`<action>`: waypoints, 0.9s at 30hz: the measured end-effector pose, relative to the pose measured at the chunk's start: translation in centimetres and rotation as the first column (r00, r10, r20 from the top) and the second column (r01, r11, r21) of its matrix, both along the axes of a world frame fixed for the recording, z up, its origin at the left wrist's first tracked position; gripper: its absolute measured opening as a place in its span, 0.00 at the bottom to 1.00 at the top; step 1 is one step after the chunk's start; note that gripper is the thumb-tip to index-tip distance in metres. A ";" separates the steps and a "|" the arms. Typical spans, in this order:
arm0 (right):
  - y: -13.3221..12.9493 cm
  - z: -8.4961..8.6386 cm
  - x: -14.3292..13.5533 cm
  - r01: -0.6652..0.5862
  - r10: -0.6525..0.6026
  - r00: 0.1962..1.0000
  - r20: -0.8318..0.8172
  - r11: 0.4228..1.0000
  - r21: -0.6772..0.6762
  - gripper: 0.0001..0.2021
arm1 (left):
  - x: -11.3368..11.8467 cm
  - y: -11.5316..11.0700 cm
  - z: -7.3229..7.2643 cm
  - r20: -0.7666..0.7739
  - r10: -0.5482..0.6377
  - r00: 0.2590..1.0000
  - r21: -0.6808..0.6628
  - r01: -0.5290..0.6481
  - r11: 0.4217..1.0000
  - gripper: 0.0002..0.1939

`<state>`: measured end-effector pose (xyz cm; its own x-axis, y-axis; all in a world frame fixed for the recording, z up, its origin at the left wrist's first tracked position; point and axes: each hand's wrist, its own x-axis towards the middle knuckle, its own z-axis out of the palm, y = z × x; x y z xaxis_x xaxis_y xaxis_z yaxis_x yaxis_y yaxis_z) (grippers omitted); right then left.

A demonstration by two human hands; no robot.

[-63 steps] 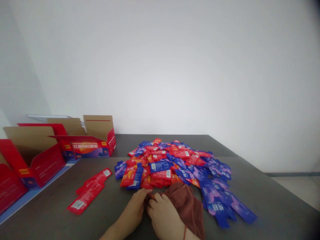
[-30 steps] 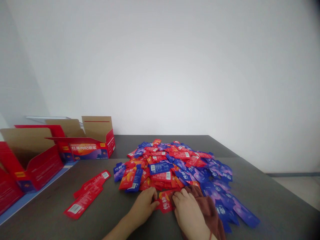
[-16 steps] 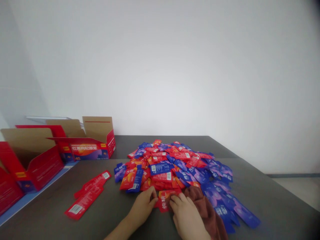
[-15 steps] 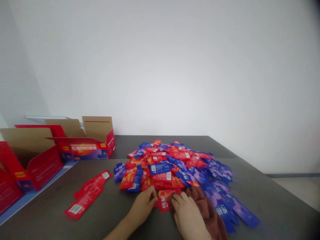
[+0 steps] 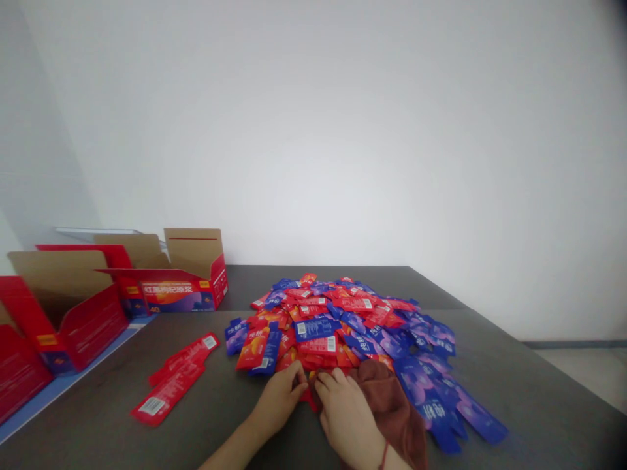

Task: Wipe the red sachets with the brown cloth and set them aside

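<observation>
Both hands lie low on the table (image 5: pixel 514 385), fingertips nearly meeting. The left hand (image 5: pixel 279 399) pinches the edge of a red sachet (image 5: pixel 307 393). The right hand (image 5: pixel 345 418) presses a brown cloth (image 5: pixel 392 405) over it, hiding most of it. The sachet pile (image 5: pixel 343 320) lies just beyond.

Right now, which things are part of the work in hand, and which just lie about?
In hand:
left hand
right hand
red sachet pinched between them
brown cloth under the right hand

Lying about:
sachet pile
loose red sachets
open cartons
</observation>
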<state>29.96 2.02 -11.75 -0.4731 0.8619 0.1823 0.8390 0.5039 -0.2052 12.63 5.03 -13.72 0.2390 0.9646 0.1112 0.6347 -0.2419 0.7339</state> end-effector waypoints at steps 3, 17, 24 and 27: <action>0.1 -0.3 1.0 0.139 -0.139 0.990 -0.002 0.990 0.032 0.21 | -0.3 -0.1 0.1 0.013 -0.009 1.000 -0.003 0.009 1.000 0.03; -1.5 0.5 -0.6 -0.057 0.064 0.997 0.038 0.987 -0.147 0.24 | -0.3 -0.2 -0.4 0.070 0.019 0.997 0.001 -0.019 1.000 0.03; -1.5 -0.2 2.1 0.288 -0.280 0.955 0.095 0.953 -0.092 0.26 | -0.4 -0.2 -0.5 0.113 0.044 0.993 0.028 -0.048 0.998 0.03; -1.4 -0.3 2.7 0.342 -0.337 0.937 0.089 0.938 -0.060 0.23 | -0.5 -0.2 -0.6 0.158 0.076 0.985 0.034 -0.082 0.996 0.05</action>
